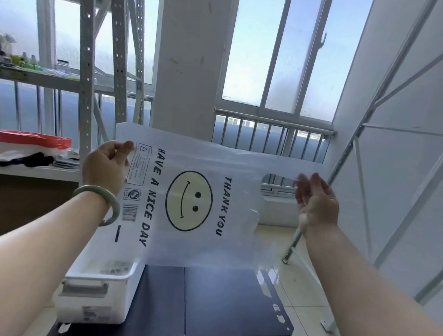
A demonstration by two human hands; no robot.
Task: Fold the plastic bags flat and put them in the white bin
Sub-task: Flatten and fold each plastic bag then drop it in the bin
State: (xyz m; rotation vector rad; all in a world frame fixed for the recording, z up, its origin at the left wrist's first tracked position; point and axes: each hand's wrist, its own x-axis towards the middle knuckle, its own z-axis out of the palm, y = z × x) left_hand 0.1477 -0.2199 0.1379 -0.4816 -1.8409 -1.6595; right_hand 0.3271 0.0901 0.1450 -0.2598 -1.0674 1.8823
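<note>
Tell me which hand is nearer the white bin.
Left. The left hand pinches an edge of the plastic bag above the white bin; the right hand is far off to the right, at the bag's handle end.

One plastic bag [193, 149], one white bin [101, 278], one dark table [229, 304], and two hands: left hand [105, 166], right hand [317, 204].
</note>
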